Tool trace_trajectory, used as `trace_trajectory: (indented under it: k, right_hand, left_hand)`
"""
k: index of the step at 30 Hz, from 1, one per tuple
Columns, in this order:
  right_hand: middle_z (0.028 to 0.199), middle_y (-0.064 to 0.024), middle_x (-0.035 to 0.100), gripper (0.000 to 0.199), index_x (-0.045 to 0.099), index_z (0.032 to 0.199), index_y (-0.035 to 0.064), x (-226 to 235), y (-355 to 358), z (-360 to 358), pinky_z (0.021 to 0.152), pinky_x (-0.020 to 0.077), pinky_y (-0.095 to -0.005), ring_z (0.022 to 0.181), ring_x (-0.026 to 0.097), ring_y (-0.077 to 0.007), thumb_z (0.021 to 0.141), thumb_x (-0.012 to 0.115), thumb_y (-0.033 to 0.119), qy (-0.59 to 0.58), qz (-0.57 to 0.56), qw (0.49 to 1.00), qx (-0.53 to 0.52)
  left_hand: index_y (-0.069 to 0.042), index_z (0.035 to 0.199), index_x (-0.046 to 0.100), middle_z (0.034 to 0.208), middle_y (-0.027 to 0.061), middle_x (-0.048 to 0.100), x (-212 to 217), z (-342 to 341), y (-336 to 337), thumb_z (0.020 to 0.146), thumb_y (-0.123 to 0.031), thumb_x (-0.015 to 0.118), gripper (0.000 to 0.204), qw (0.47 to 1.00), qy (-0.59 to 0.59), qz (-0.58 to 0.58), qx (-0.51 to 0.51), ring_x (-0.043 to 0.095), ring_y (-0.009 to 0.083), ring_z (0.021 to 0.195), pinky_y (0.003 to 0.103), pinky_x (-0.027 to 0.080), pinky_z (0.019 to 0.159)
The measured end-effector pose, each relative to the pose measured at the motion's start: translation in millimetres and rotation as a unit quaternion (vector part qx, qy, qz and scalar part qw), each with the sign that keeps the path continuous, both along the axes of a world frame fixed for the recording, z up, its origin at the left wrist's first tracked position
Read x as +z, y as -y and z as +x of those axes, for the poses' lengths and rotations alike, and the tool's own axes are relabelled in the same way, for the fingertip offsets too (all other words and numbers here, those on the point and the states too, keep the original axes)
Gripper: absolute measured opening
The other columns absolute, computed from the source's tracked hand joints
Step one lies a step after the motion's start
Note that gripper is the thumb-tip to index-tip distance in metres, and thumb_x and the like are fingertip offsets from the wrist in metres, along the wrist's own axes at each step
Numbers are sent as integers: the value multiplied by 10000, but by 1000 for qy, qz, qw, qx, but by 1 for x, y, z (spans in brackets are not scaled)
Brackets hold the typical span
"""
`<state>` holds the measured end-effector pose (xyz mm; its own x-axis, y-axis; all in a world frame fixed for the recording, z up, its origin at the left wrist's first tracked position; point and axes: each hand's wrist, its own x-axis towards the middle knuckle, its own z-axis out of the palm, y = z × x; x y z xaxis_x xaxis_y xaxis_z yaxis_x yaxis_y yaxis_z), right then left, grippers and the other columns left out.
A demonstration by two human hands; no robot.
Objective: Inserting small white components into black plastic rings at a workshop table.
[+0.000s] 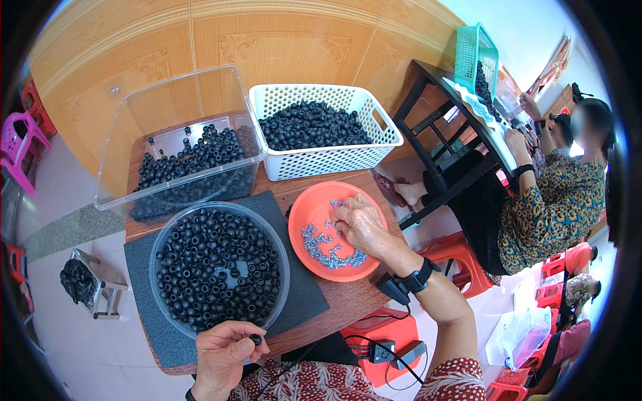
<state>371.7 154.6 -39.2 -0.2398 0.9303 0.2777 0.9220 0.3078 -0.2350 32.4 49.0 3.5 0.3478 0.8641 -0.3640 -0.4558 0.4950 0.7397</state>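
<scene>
Between thumb and fingers, my left hand pinches a small round black cap, close to the near rim of a clear round tub. Many more hollow black caps fill that tub. My right hand reaches into an orange plastic bowl, its fingers drawn together over small silvery metal pieces. Whatever the fingertips there grip is too small or hidden to make out. A dark band is round my right wrist.
A clear rectangular bin and a white perforated basket, both with black caps, stand at the table's far side. A dark mat lies under the tub. At right, a person sits by a black table; red stools stand nearby.
</scene>
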Motion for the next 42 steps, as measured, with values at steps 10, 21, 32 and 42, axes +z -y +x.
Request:
trace_trajectory:
  k: [10,21,32,42]
  right_hand:
    - [733,-133,612,133,576,693,16,12,5,-2,684,458,-415,754,548,-316,682,703,51,-74,-43,996,-17]
    - [808,-114,613,141,662,850,35,3,0,1,730,459,-411,796,546,-297,718,703,63,29,14,999,30]
    - [663,-117,559,123,560,705,48,14,9,-8,627,416,-418,689,502,-315,631,647,4,-82,55,995,32]
    - [740,-86,543,213,560,776,52,60,32,-102,635,398,-390,719,503,-297,649,728,27,-168,50,967,182]
  left_hand:
    - [85,951,637,737,169,653,-2,-1,0,779,-168,758,329,1000,9,-2,-2,618,199,599,261,474,528]
    - [83,955,633,732,169,654,-1,2,-3,792,-160,745,313,1000,6,1,-6,612,190,577,255,486,530]
    - [84,943,601,819,222,648,9,5,-22,824,-33,542,177,997,38,-60,-7,595,189,583,269,469,516]
    - [18,953,640,706,-5,568,14,13,-40,878,-127,654,163,999,-33,-34,-9,420,29,525,167,282,441]
